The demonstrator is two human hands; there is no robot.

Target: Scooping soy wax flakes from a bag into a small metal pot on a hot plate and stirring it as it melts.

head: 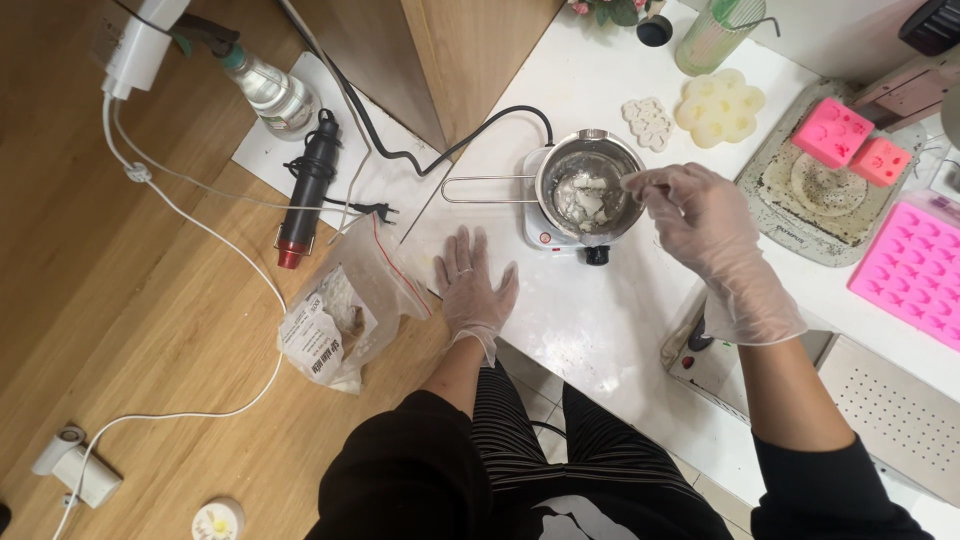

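A small steel saucepan (560,165) with a long handle sits on a little white electric hotplate (545,235) on the white table (610,320). White chunks (590,198) lie in the pan. My right hand (705,225), in a clear glove, is pinched on a thin stirrer whose tip reaches into the pan. My left hand (475,285), also gloved, lies flat with fingers spread on the table, beside the hotplate and next to a clear zip bag (345,315) of white flakes.
Pink silicone moulds (915,265) (832,130), a pale flower-shaped mould (720,105) and a grey tray (800,215) lie to the right. A heat gun (305,190), a spray bottle (270,90) and white cables rest on the wooden floor at left. A ribbed green glass (712,35) stands at the back.
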